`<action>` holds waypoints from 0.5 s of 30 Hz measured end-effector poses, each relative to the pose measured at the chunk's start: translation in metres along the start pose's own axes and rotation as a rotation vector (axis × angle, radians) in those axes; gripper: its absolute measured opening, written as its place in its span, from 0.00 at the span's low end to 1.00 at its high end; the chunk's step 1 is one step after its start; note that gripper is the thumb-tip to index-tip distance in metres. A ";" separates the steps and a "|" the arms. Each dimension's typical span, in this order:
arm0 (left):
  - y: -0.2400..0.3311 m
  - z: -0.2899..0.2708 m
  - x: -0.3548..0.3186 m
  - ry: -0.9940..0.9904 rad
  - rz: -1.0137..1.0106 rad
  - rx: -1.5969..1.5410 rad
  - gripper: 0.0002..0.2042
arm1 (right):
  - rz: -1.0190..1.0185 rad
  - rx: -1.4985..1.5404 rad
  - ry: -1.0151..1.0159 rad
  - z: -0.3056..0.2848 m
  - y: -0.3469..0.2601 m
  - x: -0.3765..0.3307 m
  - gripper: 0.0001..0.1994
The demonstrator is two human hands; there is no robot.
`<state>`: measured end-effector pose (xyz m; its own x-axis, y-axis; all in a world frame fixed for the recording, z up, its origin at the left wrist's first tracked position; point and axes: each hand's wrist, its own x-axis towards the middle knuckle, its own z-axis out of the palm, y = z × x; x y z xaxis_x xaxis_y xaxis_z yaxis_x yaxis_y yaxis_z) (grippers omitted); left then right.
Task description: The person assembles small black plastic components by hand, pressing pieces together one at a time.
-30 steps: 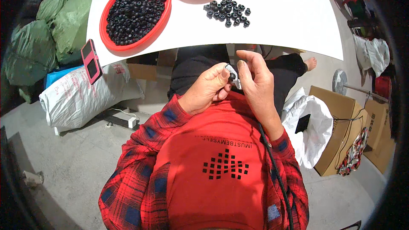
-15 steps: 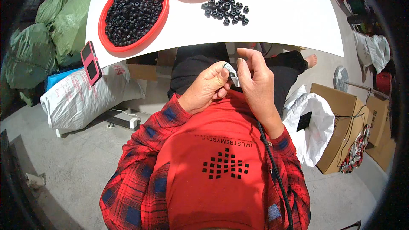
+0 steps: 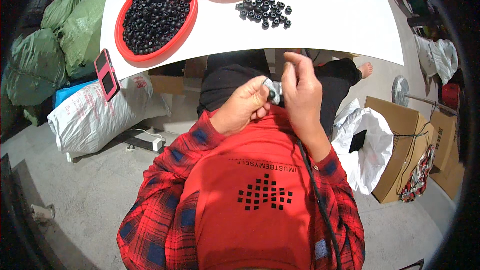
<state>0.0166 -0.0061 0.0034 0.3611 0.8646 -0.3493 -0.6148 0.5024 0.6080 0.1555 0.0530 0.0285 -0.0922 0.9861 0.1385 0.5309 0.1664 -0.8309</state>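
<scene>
My left hand (image 3: 243, 105) is closed in front of my red shirt, its thumb and forefinger pinching a small round black part (image 3: 271, 94). Greyish-white wrapping (image 3: 268, 85) shows around the fingertip next to that part. Close on the other side is my right hand (image 3: 304, 92), its back turned up and its fingers bent towards the part. What those fingers hold, if anything, is hidden behind the hand. On the white table (image 3: 330, 25) lies a loose pile of similar black parts (image 3: 265, 12). A red round tray (image 3: 194, 12) full of them stands at the left.
A pink-edged phone-like object (image 3: 106, 75) is at the table's left edge. A stuffed white sack (image 3: 102, 115) and green bags (image 3: 37, 67) lie to the left. An open white bag (image 3: 372, 155) and a cardboard box (image 3: 400, 120) stand at the right. A black cord (image 3: 320, 200) hangs along my right side.
My right hand has shifted slightly, its fingers rising a little away from the left fingertips. The black part in my left hand shows more plainly now. The table's things look unchanged.
</scene>
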 end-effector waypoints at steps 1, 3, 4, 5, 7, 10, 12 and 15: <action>-0.001 0.002 -0.002 0.010 -0.032 0.022 0.11 | -0.020 -0.055 0.080 0.001 0.004 0.004 0.08; -0.001 0.002 -0.003 -0.012 -0.024 0.000 0.11 | 0.084 0.077 0.100 -0.002 0.012 0.010 0.08; 0.001 0.000 -0.001 -0.028 -0.020 -0.057 0.11 | 0.104 0.084 0.087 -0.005 0.013 0.010 0.08; 0.003 -0.001 0.001 -0.045 -0.016 -0.115 0.11 | 0.123 0.092 0.074 -0.008 0.012 0.010 0.08; 0.004 -0.004 0.003 -0.060 -0.011 -0.154 0.11 | 0.135 0.184 0.029 -0.008 0.012 0.009 0.08; 0.005 -0.007 0.007 -0.123 -0.004 -0.193 0.11 | 0.148 0.330 -0.052 -0.008 0.010 0.008 0.07; 0.005 -0.008 0.008 -0.158 0.026 -0.233 0.11 | 0.207 0.414 -0.142 -0.011 0.003 0.006 0.07; 0.002 -0.008 0.008 -0.130 0.048 -0.234 0.11 | 0.204 0.480 -0.256 -0.013 -0.001 0.003 0.07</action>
<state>0.0124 0.0022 -0.0042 0.4055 0.8871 -0.2205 -0.7732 0.4615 0.4349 0.1657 0.0561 0.0367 -0.2602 0.9560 -0.1354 0.1233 -0.1062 -0.9867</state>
